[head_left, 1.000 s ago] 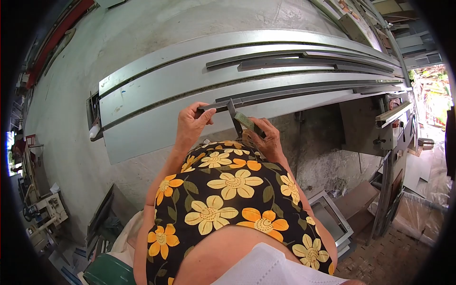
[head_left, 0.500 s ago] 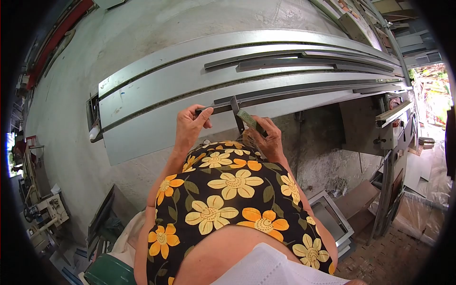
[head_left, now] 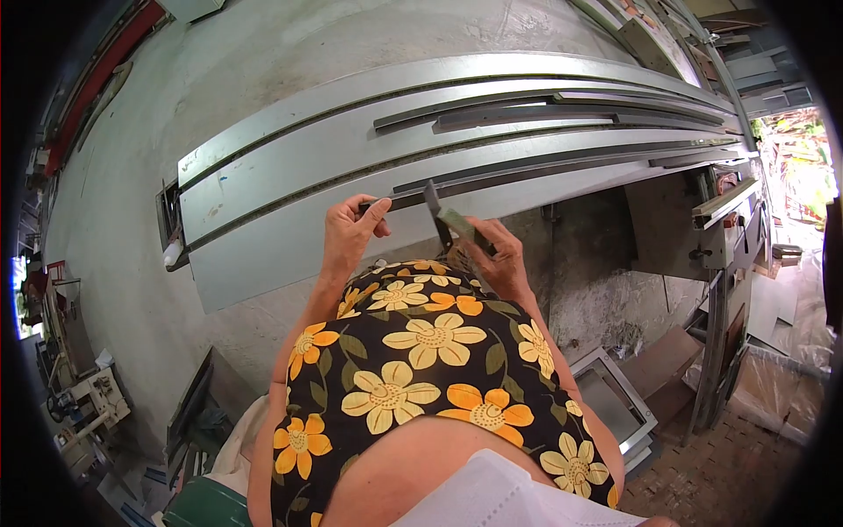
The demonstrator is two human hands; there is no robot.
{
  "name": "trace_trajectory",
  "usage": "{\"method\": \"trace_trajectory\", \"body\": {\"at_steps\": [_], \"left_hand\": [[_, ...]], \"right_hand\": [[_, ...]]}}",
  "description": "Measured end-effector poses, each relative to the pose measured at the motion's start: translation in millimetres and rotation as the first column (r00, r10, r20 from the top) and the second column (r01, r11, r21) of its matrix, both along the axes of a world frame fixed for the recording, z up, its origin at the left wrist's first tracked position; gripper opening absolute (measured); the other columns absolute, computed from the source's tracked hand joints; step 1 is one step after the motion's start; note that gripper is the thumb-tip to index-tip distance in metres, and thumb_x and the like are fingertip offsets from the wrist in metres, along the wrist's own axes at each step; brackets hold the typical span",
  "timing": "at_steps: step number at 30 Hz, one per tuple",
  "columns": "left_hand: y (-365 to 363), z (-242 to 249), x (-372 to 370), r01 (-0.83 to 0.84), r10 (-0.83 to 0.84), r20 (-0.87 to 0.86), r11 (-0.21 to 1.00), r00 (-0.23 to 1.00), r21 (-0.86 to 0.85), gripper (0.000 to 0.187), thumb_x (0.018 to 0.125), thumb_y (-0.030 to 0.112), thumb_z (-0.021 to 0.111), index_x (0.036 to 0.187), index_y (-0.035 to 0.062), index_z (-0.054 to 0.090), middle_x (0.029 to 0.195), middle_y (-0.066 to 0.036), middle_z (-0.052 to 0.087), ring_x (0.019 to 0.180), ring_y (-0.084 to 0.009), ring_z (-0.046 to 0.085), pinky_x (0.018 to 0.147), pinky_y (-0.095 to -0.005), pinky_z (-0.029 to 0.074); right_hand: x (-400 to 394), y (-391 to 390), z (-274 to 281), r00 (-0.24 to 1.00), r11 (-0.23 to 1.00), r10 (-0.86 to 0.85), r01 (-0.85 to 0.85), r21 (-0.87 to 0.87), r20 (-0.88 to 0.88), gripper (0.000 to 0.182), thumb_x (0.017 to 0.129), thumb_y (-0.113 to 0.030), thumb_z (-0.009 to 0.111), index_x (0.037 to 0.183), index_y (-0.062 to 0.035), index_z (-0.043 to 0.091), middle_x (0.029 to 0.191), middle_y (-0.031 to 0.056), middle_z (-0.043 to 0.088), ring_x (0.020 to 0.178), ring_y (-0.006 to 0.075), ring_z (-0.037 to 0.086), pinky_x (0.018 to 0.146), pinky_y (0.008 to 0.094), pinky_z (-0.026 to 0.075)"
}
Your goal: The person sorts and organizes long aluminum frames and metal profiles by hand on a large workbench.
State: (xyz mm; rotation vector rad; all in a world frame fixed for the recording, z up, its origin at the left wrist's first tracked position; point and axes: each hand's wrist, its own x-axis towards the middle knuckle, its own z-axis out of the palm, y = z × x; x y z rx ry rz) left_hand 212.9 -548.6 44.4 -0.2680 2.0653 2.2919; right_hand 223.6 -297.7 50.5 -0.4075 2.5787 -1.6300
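Observation:
My left hand (head_left: 353,230) pinches the near end of a long dark metal strip (head_left: 544,169) that runs to the right over the pale bench surface (head_left: 290,198). Close by on the right, the fingers of my right hand (head_left: 496,255) are wrapped round a worn greenish block (head_left: 464,227). A dark flat metal piece (head_left: 434,200) stands upright beside the block and crosses the strip's near edge. Its lower part is partly hidden by my right hand, so how it is held cannot be made out.
More dark strips (head_left: 527,114) lie farther back on the bench. A grey frame (head_left: 606,395) leans at the lower right, near a metal post (head_left: 716,351). At the lower left are a machine (head_left: 88,400) and a green chair (head_left: 206,505).
The upright metal piece and the green block have shifted slightly left and down, with some blur. My hands have barely moved, and the view has shifted a little.

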Motion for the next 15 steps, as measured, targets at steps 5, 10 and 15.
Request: {"method": "trace_trajectory", "body": {"at_steps": [5, 10, 15], "left_hand": [[0, 0, 0, 0.007, -0.007, 0.007, 1.0, 1.0, -0.005, 0.024, 0.086, 0.023, 0.067, 0.083, -0.0002, 0.065, 0.06, -0.003, 0.061, 0.052, -0.007, 0.056, 0.051, -0.0197, 0.045], [0, -2, -3, -0.008, 0.008, 0.027, 1.0, 1.0, 0.006, 0.021, 0.087, 0.019, 0.065, 0.082, -0.0015, 0.063, 0.062, -0.003, 0.06, 0.053, -0.0081, 0.055, 0.052, -0.0205, 0.044], [-6, -8, -7, -0.013, 0.012, 0.072, 1.0, 0.997, 0.005, 0.021, 0.087, 0.019, 0.065, 0.083, -0.0019, 0.063, 0.061, -0.004, 0.059, 0.054, -0.0093, 0.055, 0.052, -0.0218, 0.043]], "right_hand": [[-4, 3, -9, 0.999, 0.998, -0.038, 0.038, 0.049, 0.013, 0.032, 0.08, -0.003, 0.065, 0.112, -0.0029, 0.061, 0.099, 0.0112, 0.063, 0.086, 0.0187, 0.06, 0.078, 0.0275, 0.046], [-11, 22, -15, 0.985, 0.981, -0.166, 0.171, 0.089, -0.056, 0.031, 0.08, -0.005, 0.066, 0.111, -0.0015, 0.062, 0.103, 0.0121, 0.064, 0.091, 0.019, 0.061, 0.081, 0.0273, 0.045], [-20, 46, -29, 0.952, 0.952, -0.289, 0.297, 0.073, -0.105, 0.028, 0.082, -0.007, 0.065, 0.109, -0.0013, 0.062, 0.101, 0.0096, 0.065, 0.089, 0.0172, 0.061, 0.078, 0.0265, 0.046]]}}
